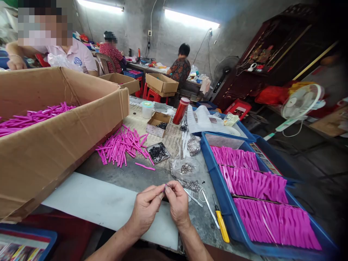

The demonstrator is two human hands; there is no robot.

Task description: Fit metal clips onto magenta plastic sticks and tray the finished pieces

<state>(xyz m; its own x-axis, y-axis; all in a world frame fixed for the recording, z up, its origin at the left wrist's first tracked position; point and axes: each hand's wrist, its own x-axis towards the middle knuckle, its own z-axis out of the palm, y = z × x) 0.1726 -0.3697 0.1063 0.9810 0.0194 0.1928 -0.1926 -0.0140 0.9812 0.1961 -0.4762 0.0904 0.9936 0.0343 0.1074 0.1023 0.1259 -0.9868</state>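
Observation:
My left hand (145,208) and my right hand (178,206) meet above the table's front part, fingertips pinched together. Between them shows a small magenta tip (165,185), apparently of a slim plastic stick; my fingers hide the rest. Beyond my hands lies a single magenta stick (145,166), in front of a loose pile of magenta sticks (122,146). A small tray of black parts (158,152) stands beside the pile. To its right is a clear plastic bag with small metal rings or washers (186,168). Beneath my hands lies a pale sheet (108,203).
A large cardboard box (67,145) holds more sticks at left. On the right, a blue tray (217,192) contains rows of them. A yellow-handled screwdriver (222,225), a red flask (181,111) and a small parts box (154,130) are on the table. Several people sit beyond.

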